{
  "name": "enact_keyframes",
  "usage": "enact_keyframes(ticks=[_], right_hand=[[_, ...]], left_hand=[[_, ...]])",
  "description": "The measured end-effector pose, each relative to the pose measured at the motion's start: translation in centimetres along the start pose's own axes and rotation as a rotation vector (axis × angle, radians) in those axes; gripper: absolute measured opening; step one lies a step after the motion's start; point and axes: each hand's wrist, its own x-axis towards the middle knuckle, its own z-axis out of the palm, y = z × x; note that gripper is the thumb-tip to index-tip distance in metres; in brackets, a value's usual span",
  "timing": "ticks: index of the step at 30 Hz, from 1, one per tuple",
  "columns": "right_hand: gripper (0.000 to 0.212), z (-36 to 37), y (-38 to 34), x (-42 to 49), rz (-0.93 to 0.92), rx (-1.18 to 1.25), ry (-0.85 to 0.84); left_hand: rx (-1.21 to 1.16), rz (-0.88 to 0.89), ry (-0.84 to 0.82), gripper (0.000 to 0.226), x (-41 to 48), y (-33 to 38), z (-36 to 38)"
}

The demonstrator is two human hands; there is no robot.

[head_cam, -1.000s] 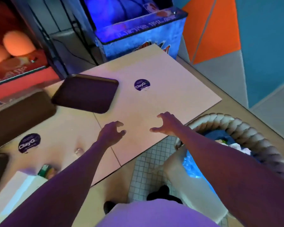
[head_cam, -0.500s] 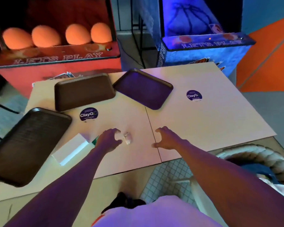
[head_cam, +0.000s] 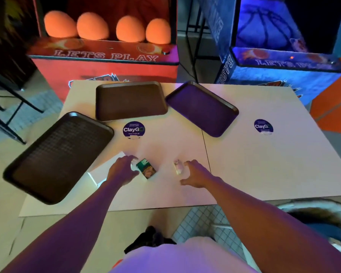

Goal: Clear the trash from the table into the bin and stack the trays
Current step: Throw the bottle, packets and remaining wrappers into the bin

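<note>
Two trash items lie at 6 o'clock on the table [head_cam: 264,166]: green cigarette pack [head_cam: 146,168] and crumpled wrapper [head_cam: 177,167].

- Left hand [head_cam: 124,170]: half-curled at pack's 9 o'clock; hold cannot be told.
- Right hand [head_cam: 195,175]: spread, empty, at wrapper's 3 o'clock.
- Risk: wrapper may be flicked away by fingertips.

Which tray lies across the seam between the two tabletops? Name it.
The purple-lit tray, farthest right: the seam runs under it. The middle tray and left tray lie wholly left of it.
</note>
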Motion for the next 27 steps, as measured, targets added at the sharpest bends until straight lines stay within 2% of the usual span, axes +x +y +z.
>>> enact_keyframes(ticks=[6,12,17,23,27], right_hand=[[0.089,0.7,-2.0,2.3,-0.013,0.061,-0.002],[0.078,1.7,-2.6,4.8,-0.002,-0.001,0.030],[0.084,2.3,-3.4,6.4,-0.009,-0.069,0.022],[0.083,2.8,-4.3,8.4,0.008,-0.148,0.028],[0.072,3.4,-4.2,9.5,0.048,-0.213,0.047]], left_hand=[[0.061,-0.035,0.051,0.060,0.2,-3.7,-1.2],[0.156,-0.095,0.089,0.092,0.8,-7.3,-1.7],[0.193,-0.158,0.033,0.112,1.6,-9.2,-1.6],[0.226,-0.165,-0.008,0.115,2.9,-9.8,-1.5],[0.260,-0.179,-0.049,0.112,3.7,-10.2,-1.3]])
